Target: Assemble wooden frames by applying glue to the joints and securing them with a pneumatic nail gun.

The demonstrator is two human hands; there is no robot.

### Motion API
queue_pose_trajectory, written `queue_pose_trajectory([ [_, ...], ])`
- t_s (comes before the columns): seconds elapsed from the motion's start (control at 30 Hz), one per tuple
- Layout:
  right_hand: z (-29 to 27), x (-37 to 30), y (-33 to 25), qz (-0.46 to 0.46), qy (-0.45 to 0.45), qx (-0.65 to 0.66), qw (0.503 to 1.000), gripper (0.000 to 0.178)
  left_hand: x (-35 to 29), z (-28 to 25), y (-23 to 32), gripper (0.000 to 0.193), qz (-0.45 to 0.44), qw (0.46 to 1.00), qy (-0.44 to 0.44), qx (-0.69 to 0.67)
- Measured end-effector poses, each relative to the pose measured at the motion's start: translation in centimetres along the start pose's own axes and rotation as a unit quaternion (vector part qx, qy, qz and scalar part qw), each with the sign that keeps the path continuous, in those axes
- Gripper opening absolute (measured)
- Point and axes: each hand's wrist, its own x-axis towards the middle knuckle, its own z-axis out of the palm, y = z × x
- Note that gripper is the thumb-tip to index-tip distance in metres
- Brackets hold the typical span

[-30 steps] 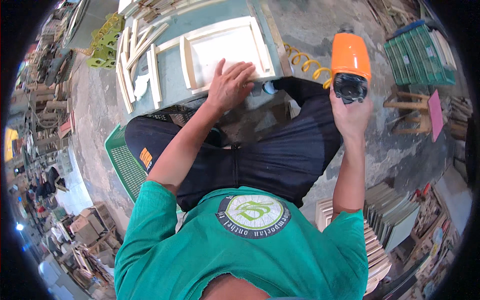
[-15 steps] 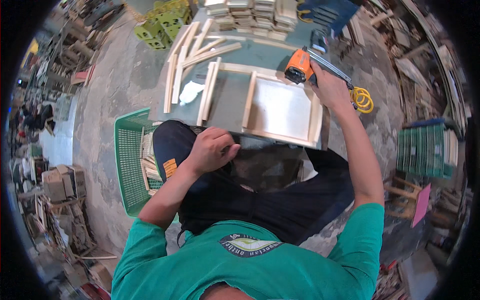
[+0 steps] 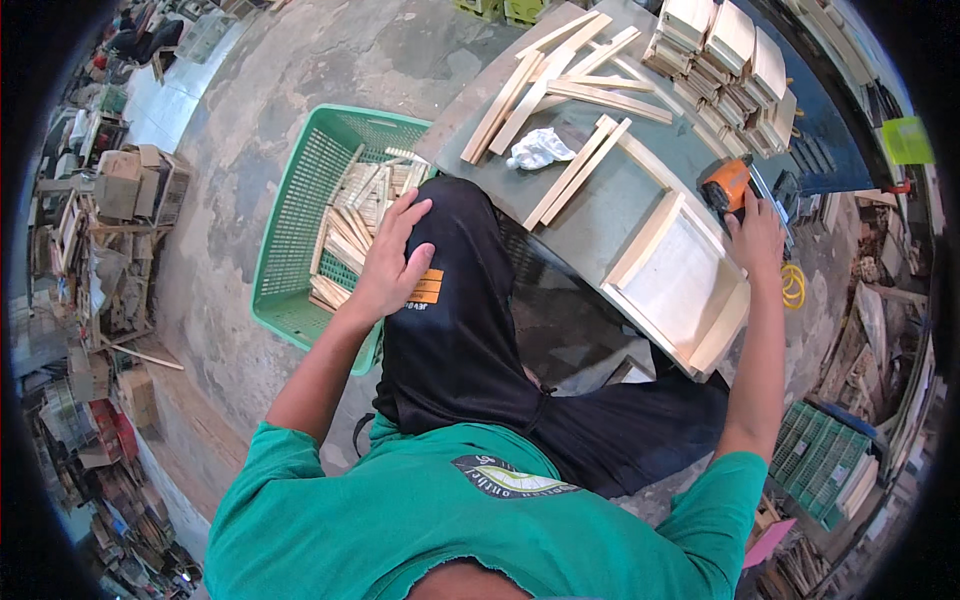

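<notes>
My left hand hangs over my left knee with fingers apart and nothing in it, beside a green plastic basket holding several wooden strips. At the table's far right side, my right hand is closed on the handle of an orange nail gun. Whether the gun rests on the table I cannot tell. Close to that hand lies a shallow wooden frame with a pale panel inside, at the near edge. Two wooden strips lie side by side to its left.
More loose strips and a crumpled white cloth or bag lie on the grey table. Stacked wooden pieces stand at the back. A yellow coiled hose hangs right of the table; green crates stand at lower right.
My left hand has moved left from the table's edge toward the basket, its fingers spreading. The nail gun sits farther back from the frame. The whole view has turned toward the left.
</notes>
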Motion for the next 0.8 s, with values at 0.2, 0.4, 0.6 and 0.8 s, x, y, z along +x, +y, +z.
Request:
queue_pose_trajectory([
  [0.2, -4.4, -0.8, -6.7, -0.08, 0.155, 0.234, 0.956, 0.019, 2.5, 1.8, -1.3, 0.059, -0.081, 0.995, 0.03, -0.058],
  [0.4, -9.0, -13.5, -18.7, -0.137, -0.017, 0.522, 0.842, 0.002, 11.4, 3.8, 0.2, 0.026, 0.031, 0.992, 0.102, 0.067],
  [0.6, -3.8, -25.0, -22.3, -0.095, -0.136, 0.516, 0.841, 0.012, 23.8, 8.9, 0.7, 0.017, 0.163, 0.961, 0.103, 0.198],
  [0.8, -6.1, -27.9, -17.3, 0.057, 0.029, 0.5, 0.864, 0.012, 28.9, 14.1, 2.5, 0.016, 0.226, 0.895, -0.021, 0.385],
])
